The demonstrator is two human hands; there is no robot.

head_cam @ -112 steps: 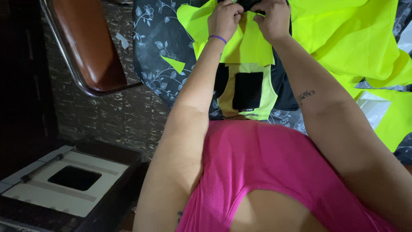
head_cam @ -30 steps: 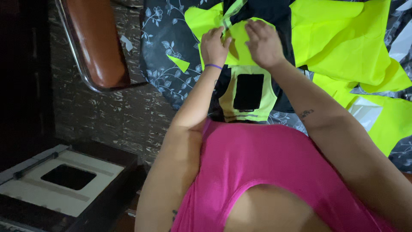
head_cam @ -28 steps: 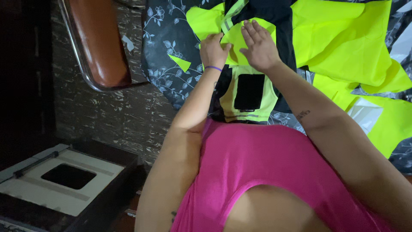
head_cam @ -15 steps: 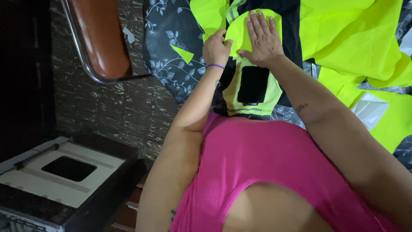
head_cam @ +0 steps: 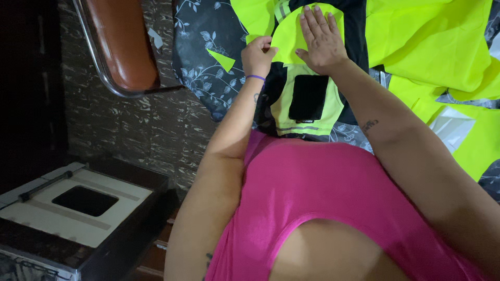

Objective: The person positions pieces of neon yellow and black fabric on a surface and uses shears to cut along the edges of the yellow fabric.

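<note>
Since half a second ago our right hand point(head_cam: 322, 35) has slid up the rounded neon-yellow fabric panel point(head_cam: 291, 39) and now lies flat, fingers spread, gripping nothing. Our left hand point(head_cam: 259, 53) stays curled, pinching the panel's left edge. The panel rests pressed smooth on the yellow-and-black garment point(head_cam: 308, 99) over the grey floral-cloth table point(head_cam: 203, 57).

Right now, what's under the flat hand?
Under the right hand lies a rounded neon-yellow fabric piece, on a black and yellow garment. The patch beneath the palm is covered.
</note>
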